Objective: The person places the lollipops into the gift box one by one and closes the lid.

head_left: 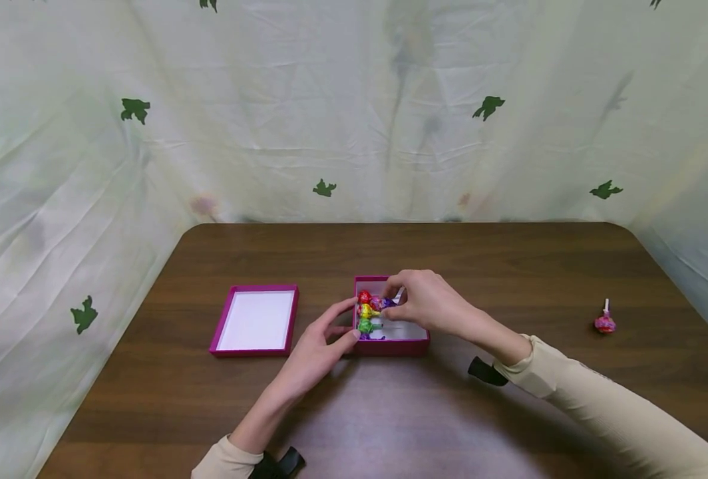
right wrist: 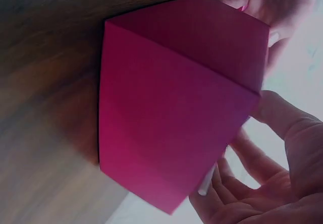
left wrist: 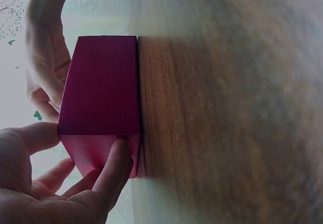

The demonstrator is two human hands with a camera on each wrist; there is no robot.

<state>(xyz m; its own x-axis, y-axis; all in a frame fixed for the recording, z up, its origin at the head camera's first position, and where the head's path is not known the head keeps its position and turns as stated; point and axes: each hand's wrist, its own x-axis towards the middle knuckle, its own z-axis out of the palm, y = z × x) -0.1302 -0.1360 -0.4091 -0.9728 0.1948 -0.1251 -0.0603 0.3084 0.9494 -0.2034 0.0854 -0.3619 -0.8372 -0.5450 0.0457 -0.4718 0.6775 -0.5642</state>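
Observation:
A magenta box stands on the table with several wrapped lollipops in it, among them a red, a yellow and a green one. My left hand holds the box at its left wall, thumb on the rim by the near corner and fingers against the outer side. Over the box's inside, my right hand pinches a purple-wrapped lollipop between thumb and forefinger. Its white stick shows beside the fingers in the right wrist view. The fingertips partly hide the wrapper.
To the left of the box lies a magenta lid, white inside facing up. One pink lollipop rests far to the right on the brown wooden table. Pale cloth with green leaf shapes hangs behind and beside the table.

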